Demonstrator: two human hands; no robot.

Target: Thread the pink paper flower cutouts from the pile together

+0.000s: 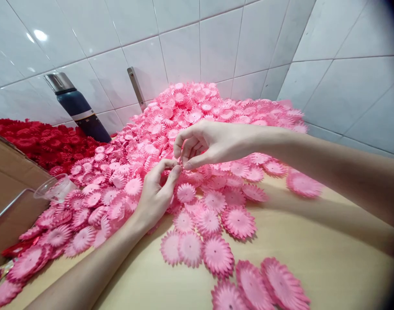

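Observation:
Over a large heap of pink flower-shaped petal discs (190,116), my two hands meet fingertip to fingertip. My left hand (158,187) comes from below with thumb and forefinger pinched together. From the right reaches my right hand (206,144), its thumb and forefinger also closed at the same spot, the other fingers curled. Whatever sits between the fingertips is too small to make out. Just below the hands lies a small pink disc (186,193). Closer to me, larger discs with dark centre holes, such as this pink petal disc (218,255), rest flat on the table.
A dark blue bottle (82,112) leans at the back left beside a red petal heap (38,144). A clear plastic cup (56,188) lies near a cardboard box (12,181) on the left. Behind the pale wooden table (313,241) stands a tiled wall (184,47) with a metal bracket (136,88).

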